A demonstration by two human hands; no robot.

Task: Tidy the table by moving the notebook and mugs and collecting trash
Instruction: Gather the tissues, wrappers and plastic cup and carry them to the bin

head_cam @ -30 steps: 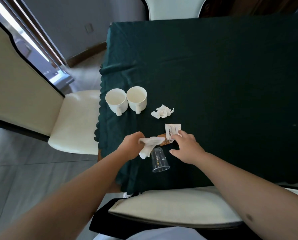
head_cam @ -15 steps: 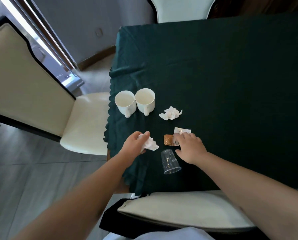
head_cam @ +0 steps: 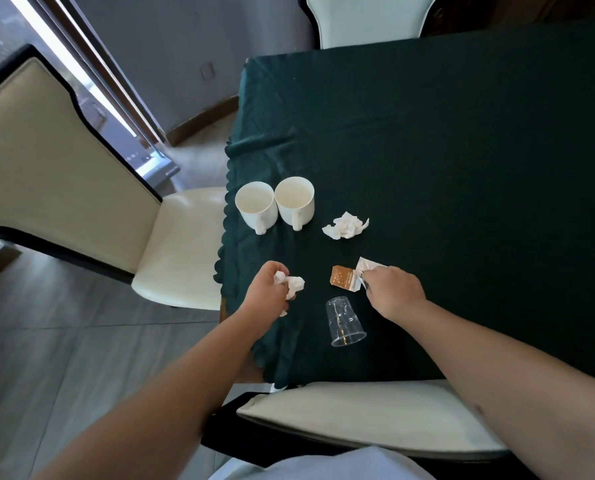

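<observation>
Two white mugs [head_cam: 256,206] [head_cam: 295,202] stand side by side near the table's left edge, handles toward me. My left hand [head_cam: 266,291] is shut on a crumpled white tissue [head_cam: 294,285] near that edge. My right hand [head_cam: 391,292] pinches a white wrapper [head_cam: 367,266] and an orange-brown packet [head_cam: 344,278] at their edge. A second crumpled tissue [head_cam: 345,226] lies beyond them. A clear plastic cup [head_cam: 344,322] lies on its side between my hands. No notebook is in view.
The table wears a dark green cloth [head_cam: 462,150]. A cream chair [head_cam: 81,174] stands to the left, another chair seat [head_cam: 365,414] sits at the near edge under my arms, and a third chair back [head_cam: 368,19] is at the far side.
My left hand has bunched the tissue tighter into its fist. My right hand has closed its fingers on the white wrapper and packet, which now lift slightly off the cloth.
</observation>
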